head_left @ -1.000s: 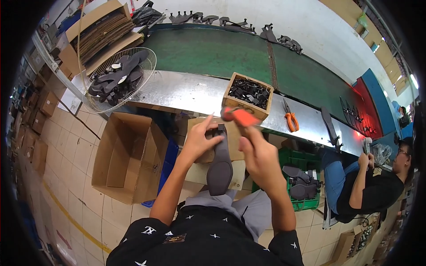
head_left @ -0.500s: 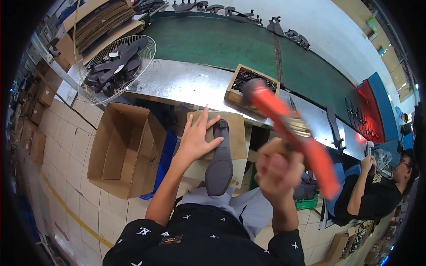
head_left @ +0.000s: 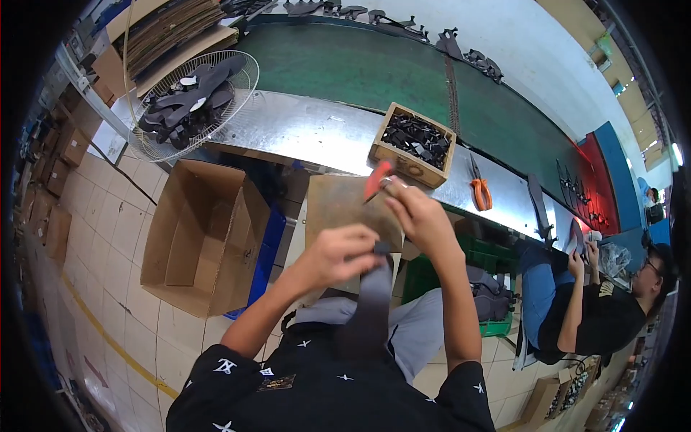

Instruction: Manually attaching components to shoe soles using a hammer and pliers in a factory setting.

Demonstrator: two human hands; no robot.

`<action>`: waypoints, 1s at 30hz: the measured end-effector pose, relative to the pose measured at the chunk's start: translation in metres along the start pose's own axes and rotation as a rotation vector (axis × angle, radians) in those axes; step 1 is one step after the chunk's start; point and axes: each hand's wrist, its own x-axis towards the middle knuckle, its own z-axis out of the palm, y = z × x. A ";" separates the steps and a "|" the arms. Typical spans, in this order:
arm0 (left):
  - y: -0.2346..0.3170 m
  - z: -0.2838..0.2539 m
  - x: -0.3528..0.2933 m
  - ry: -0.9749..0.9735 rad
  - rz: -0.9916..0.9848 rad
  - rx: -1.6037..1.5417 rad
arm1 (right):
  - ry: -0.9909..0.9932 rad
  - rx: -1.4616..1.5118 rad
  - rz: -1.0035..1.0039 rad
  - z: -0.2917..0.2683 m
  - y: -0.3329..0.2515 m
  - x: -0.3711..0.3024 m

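Observation:
My left hand (head_left: 338,255) grips the heel end of a dark shoe sole (head_left: 368,306), which hangs tilted toward my lap. Its small black heel block (head_left: 381,248) shows past my fingertips. My right hand (head_left: 421,212) is closed on a red hammer (head_left: 378,178); it is foreshortened and blurred, and my fingers hide part of it. Beneath both hands lies a brown work pad (head_left: 327,205) on a pale stand.
A wooden box (head_left: 410,171) of small black parts stands on the metal bench edge, beside orange-handled pliers (head_left: 481,193). A wire basket (head_left: 252,79) of soles and an open cardboard box (head_left: 162,252) are at left. A co-worker (head_left: 604,309) sits at right.
The sole has come off the pad, lifted toward me in my left hand, which lay open beside it. My right hand has brought the hammer inward, up and left, uncovering the parts box and pliers.

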 end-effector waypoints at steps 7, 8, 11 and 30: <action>0.098 -0.003 -0.036 -0.206 -0.274 -0.407 | -0.104 -0.117 -0.162 0.003 -0.030 -0.024; 0.098 0.001 -0.038 -0.214 -0.287 -0.423 | -0.067 0.118 -0.077 -0.004 -0.043 -0.031; 0.097 0.008 -0.038 -0.406 -0.218 -0.555 | -0.077 1.442 0.183 -0.015 -0.090 -0.086; 0.080 0.119 0.005 -0.615 -0.650 -0.894 | 0.303 1.362 0.768 -0.069 -0.089 -0.183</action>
